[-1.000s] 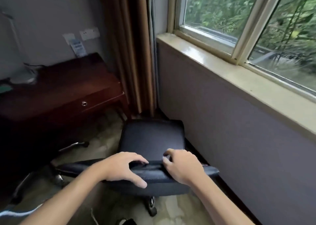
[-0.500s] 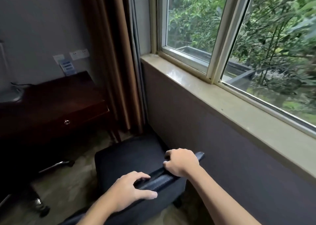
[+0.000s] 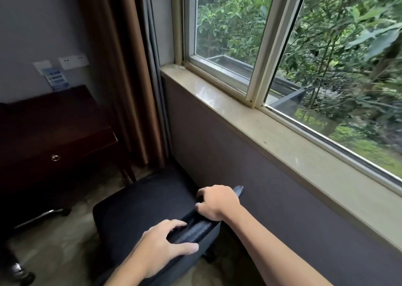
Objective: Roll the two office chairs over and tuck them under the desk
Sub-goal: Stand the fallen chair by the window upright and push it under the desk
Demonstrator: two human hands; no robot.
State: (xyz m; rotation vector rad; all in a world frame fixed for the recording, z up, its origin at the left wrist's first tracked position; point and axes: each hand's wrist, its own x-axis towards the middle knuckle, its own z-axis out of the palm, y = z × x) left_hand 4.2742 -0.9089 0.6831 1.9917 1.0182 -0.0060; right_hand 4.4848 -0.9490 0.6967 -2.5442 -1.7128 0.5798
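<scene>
A black office chair (image 3: 139, 207) stands low in the middle, its seat facing the dark wooden desk (image 3: 54, 131) at the left. Both hands hold the top edge of its backrest (image 3: 195, 229). My left hand (image 3: 165, 246) grips the nearer part, thumb over the rim. My right hand (image 3: 215, 200) is closed on the far end, close to the wall. Under the desk's left side, a chrome leg and castor (image 3: 43, 214) of a second chair show, with another castor (image 3: 19, 272) at the bottom left; its seat is out of view.
A grey wall (image 3: 272, 198) under a stone window sill (image 3: 282, 137) runs along the right, close to the chair. A brown curtain (image 3: 121, 72) hangs in the corner by the desk's right leg. Wall sockets (image 3: 72, 60) sit above the desk. The floor is pale carpet.
The view has swung right and up toward the window. The chair has turned and shifted left in view, its backrest now slanting, and my right hand sits farther forward than my left.
</scene>
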